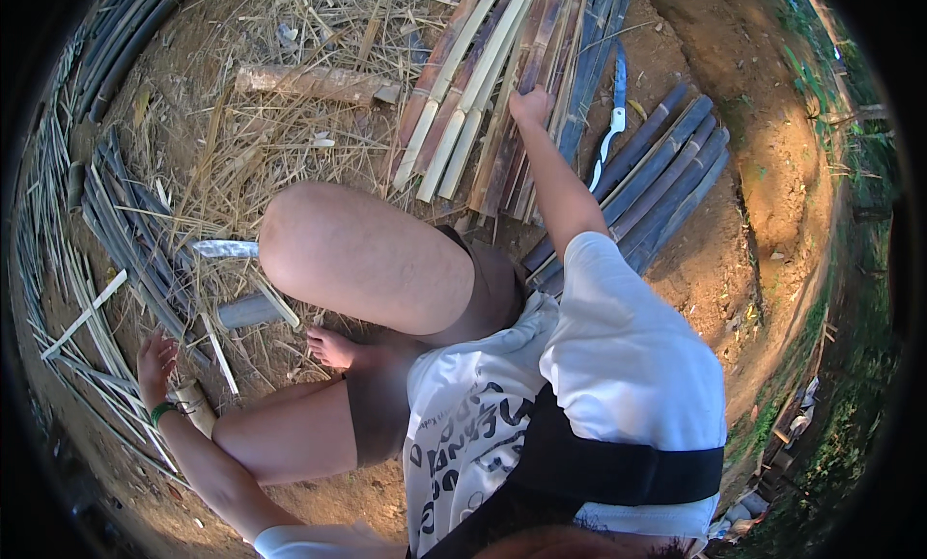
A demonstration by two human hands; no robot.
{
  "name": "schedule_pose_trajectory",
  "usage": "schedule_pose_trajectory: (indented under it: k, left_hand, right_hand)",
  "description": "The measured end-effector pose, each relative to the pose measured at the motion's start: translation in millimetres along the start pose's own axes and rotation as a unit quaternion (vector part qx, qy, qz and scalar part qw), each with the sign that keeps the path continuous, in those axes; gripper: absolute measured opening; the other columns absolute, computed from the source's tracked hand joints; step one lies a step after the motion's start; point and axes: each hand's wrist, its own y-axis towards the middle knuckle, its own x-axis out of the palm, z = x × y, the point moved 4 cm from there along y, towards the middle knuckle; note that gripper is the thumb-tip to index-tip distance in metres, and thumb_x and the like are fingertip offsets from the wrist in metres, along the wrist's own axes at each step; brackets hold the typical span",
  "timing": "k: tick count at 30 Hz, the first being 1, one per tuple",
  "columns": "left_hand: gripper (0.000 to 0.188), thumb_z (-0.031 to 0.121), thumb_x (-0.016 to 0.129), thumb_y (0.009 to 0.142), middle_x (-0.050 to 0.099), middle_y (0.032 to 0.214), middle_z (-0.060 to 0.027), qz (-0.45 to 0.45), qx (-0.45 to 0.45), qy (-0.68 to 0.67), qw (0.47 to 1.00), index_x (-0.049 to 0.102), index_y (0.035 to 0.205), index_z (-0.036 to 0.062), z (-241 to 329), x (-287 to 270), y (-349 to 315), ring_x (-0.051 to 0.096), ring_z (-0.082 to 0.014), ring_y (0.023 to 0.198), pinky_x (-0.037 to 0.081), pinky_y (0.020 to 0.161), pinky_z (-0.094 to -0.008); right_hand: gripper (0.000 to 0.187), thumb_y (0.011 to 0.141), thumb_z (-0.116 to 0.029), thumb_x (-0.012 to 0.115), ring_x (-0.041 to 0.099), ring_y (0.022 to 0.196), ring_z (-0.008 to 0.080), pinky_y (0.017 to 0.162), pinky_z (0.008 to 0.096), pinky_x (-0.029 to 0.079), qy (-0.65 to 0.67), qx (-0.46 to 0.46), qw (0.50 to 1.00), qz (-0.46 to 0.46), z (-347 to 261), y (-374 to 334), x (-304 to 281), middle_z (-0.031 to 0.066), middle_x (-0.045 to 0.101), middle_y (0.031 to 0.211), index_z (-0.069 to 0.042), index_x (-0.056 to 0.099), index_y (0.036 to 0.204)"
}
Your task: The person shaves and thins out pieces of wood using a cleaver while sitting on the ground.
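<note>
My right arm reaches out to a bundle of split bamboo strips (552, 40), brown and pale, lying lengthwise on the ground. There my right hand (531, 107) is closed on the end of a dark bamboo strip (537, 65). Low on the left, my left hand (156, 366) is open, its fingers apart and nothing in them. It hovers close to pale thin bamboo slivers (92, 313) and a short bamboo piece (196, 407). Beside my knee a knife blade (225, 248) shows; its handle is hidden behind the knee.
A folding saw (615, 115) with a white handle lies right of the strips, beside dark bamboo lengths (666, 178). A thick bamboo log (314, 84) rests on scattered straw and shavings (222, 134). Dark split strips (140, 236) and long poles (135, 42) lie on the left.
</note>
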Motion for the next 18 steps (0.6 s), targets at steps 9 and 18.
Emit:
schedule_pose_trajectory:
  k: [9,18]
  left_hand:
    - [0.034,0.041,0.060,0.095,0.066,0.094,-0.0012,-0.019,-0.015,0.020,1.000,0.058,0.110,0.0109,-5,-1,-4,0.061,-0.0096,0.077,0.047,0.062,-0.0237]
    - [0.037,0.041,0.061,0.094,0.067,0.102,-0.0012,-0.023,-0.001,0.039,0.999,0.059,0.117,0.0112,-3,-5,5,0.062,-0.0091,0.083,0.046,0.066,-0.0243]
  right_hand:
    - [0.081,0.073,-0.045,0.079,0.044,0.127,0.0441,0.109,0.0503,0.035,-0.179,-0.115,0.976,-0.047,-14,-25,-9,0.0283,0.044,0.141,-0.005,0.050,0.138]
    - [0.080,0.068,-0.038,0.083,0.037,0.133,0.0397,0.106,0.0509,0.036,-0.247,-0.221,0.938,-0.105,-2,-38,-6,0.0199,0.033,0.144,-0.018,0.049,0.138]
